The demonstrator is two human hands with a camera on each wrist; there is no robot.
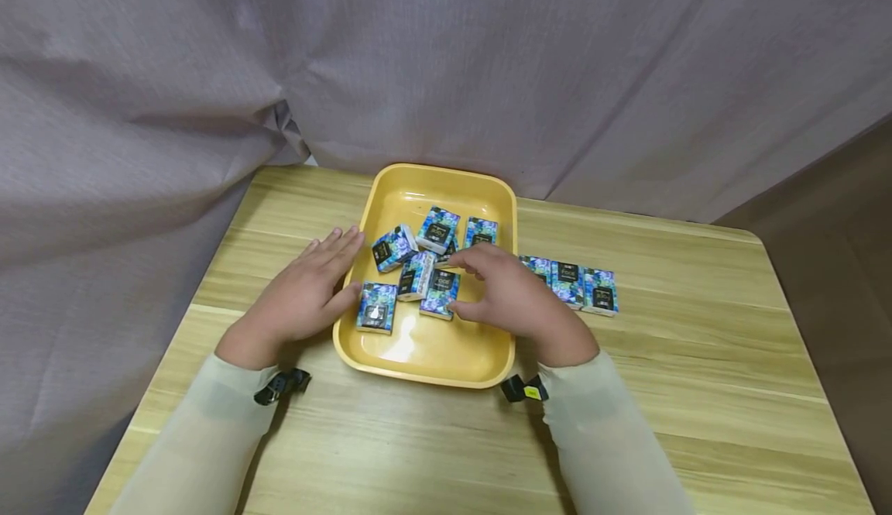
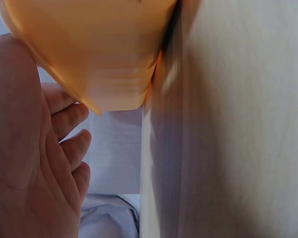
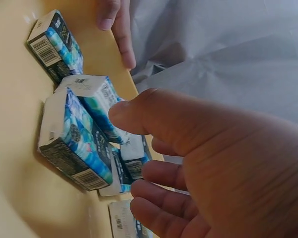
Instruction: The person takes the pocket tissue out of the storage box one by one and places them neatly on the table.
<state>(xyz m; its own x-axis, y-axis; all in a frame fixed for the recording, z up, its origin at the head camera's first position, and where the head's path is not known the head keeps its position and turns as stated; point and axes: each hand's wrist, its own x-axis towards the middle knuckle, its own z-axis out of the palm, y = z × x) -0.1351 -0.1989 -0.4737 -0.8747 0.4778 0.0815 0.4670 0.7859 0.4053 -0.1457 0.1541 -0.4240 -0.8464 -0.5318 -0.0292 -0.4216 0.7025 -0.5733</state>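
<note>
Several small blue floral boxes with black labels lie in a yellow tray [image 1: 425, 372], some leaning on one another. My left hand [image 1: 301, 292] rests at the tray's left rim, its fingers extended; in the left wrist view the fingers [image 2: 69, 119] are beside the tray's outer wall. Over the boxes hovers my right hand [image 1: 512, 294], thumb and fingers apart with nothing between them. Nearest to it is a flat box [image 1: 440, 295], beside a tilted box [image 1: 416, 276]. In the right wrist view the thumb [image 3: 131, 115] appears in front of the boxes; contact is unclear.
Right of the tray, three similar boxes stand side by side in a row on the wooden table [image 1: 683, 391], the rightmost box [image 1: 600, 292] fully visible. My right forearm partly covers the row. A grey curtain [image 1: 446, 66] hangs behind the table.
</note>
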